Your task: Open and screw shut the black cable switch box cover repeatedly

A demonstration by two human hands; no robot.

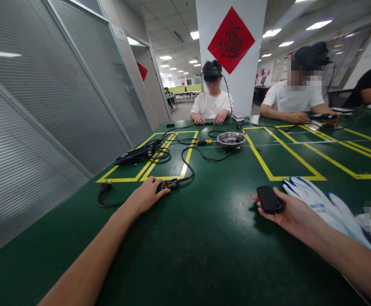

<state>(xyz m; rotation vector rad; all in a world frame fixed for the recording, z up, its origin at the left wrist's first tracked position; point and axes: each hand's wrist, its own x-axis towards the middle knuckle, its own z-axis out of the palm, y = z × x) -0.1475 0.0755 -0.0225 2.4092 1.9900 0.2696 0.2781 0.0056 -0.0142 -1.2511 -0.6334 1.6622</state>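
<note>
My left hand (148, 194) rests on the green table with its fingers round the near end of a small black cable device (168, 185), whose inner parts with orange rings show. A black cable runs from each end of it, one ending in a plug (105, 188) at the left. In my right hand (282, 207), palm up, lies a black rectangular cover (269, 199), held between thumb and fingers just above the table. White gloves with blue edges (325, 204) lie beside and partly behind my right hand.
A metal bowl (231, 139) stands mid-table, with a yellow-and-black screwdriver (203, 142) to its left. Bundled black cables (137, 154) lie at the left. Yellow tape outlines (295, 178) mark the table (179, 255). Two people in white shirts sit across it.
</note>
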